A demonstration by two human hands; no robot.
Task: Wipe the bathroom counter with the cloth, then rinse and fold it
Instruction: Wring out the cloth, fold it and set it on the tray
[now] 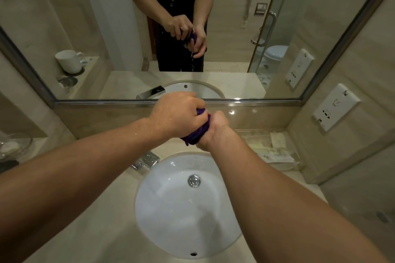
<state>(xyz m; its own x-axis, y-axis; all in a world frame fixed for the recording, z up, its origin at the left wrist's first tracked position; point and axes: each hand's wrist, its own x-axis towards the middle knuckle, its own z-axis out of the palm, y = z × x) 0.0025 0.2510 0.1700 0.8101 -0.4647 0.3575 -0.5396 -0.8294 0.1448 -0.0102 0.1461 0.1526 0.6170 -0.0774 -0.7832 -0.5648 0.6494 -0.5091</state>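
Both my hands hold a bunched, twisted purple cloth (195,133) above the far rim of the white sink (162,205). My left hand (177,113) grips the cloth's upper end from above. My right hand (211,132) grips its lower end, fist against fist. Most of the cloth is hidden inside my fingers. In the mirror, water drips from the cloth. The beige stone counter (102,220) surrounds the sink.
A chrome faucet (146,160) stands at the sink's far left. A clear tray with wrapped packets (275,151) lies on the counter at right. A glass dish (12,147) sits at far left. A wall socket (336,107) is mounted at right, the mirror (85,28) behind.
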